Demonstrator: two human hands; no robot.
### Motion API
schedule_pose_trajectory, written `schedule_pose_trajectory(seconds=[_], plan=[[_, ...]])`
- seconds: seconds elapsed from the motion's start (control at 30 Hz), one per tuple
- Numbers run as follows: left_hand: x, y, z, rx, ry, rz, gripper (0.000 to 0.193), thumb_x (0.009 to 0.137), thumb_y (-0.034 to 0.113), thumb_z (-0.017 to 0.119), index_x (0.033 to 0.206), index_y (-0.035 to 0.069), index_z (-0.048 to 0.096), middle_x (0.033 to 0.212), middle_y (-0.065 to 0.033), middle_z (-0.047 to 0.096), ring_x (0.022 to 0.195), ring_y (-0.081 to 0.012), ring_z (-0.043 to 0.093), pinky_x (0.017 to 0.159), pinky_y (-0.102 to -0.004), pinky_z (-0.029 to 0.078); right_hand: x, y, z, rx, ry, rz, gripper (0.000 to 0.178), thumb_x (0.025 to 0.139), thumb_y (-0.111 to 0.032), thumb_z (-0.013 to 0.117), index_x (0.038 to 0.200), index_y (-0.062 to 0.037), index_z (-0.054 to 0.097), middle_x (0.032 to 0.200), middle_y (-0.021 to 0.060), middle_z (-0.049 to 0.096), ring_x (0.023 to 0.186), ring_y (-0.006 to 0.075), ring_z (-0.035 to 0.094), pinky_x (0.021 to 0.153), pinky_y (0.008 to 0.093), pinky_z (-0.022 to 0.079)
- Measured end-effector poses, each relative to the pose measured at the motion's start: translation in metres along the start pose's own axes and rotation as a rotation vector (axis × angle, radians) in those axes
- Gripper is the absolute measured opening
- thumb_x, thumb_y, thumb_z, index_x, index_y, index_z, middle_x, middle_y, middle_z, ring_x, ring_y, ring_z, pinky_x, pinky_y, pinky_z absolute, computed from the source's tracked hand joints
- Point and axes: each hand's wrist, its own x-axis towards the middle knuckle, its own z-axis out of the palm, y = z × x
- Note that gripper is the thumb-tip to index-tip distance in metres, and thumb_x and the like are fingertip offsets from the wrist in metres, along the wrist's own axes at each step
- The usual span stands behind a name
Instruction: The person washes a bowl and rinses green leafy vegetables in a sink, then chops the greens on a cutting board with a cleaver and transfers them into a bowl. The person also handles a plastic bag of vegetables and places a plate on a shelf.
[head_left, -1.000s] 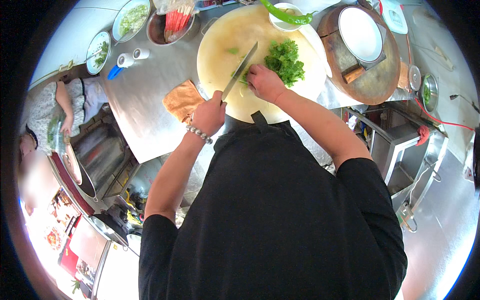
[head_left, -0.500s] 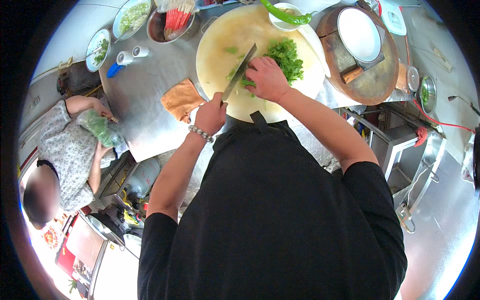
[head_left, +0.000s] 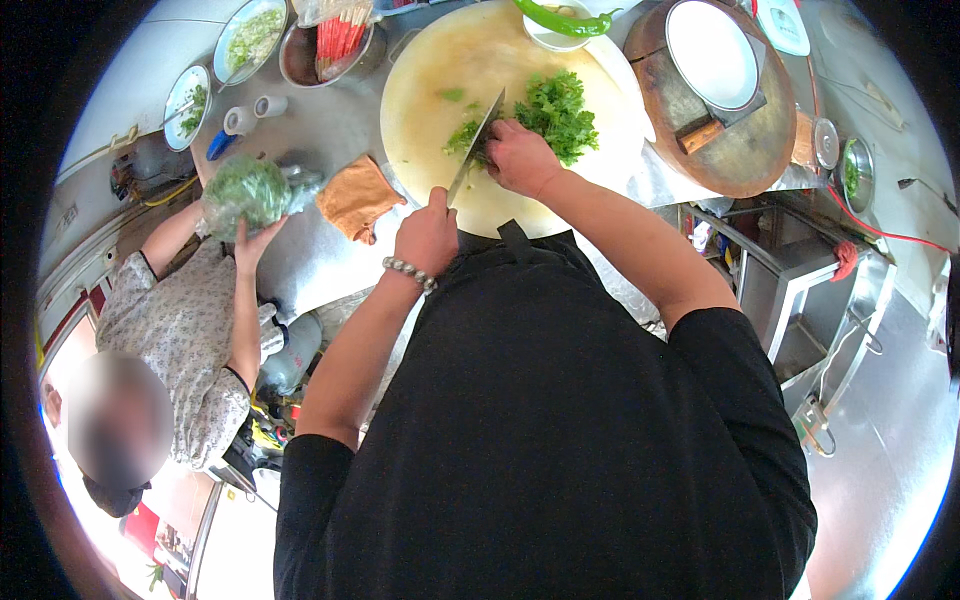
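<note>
- In the head view, gripped the knife by its handle, clamped in the left hand, with a beaded bracelet on that wrist.
- Aimed the blade away from the body and slightly rightward, over the round cutting board.
- Had the right hand closed on the leafy greens, fingers together just beside the blade; could not tell how firmly, fingertips being partly hidden.
- Found the leafy greens on the board, mostly beyond and right of the right hand, with cut bits left of the blade.
- Saw a brown cloth on the metal table, near the board's left edge.
- Noticed a green pepper across a small bowl at the board's far side.
- Spotted, farther right, a wooden block bearing a white bowl and a cleaver.
- Glimpsed, leftward, a co-worker holding a see-through bag with green contents.
</note>
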Motion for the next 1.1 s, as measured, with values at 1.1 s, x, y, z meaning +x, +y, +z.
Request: schedule_pose_trajectory(seconds=[1.1], plan=[[0.022,0.001,0.005,-0.052,0.100,0.141,0.026,0.097,0.019,0.058,0.114,0.003,0.046,0.074,-0.0263,0.067,0.069,-0.0472,0.067,0.061,-0.0566,0.052,-0.014,0.012,0.016,0.179,0.198,-0.007,0.014,0.082,-0.017,0.069,0.082,-0.0036,0.070,0.100,0.0152,0.059,0.103,0.0344,0.061,0.083,0.0441,0.057]])
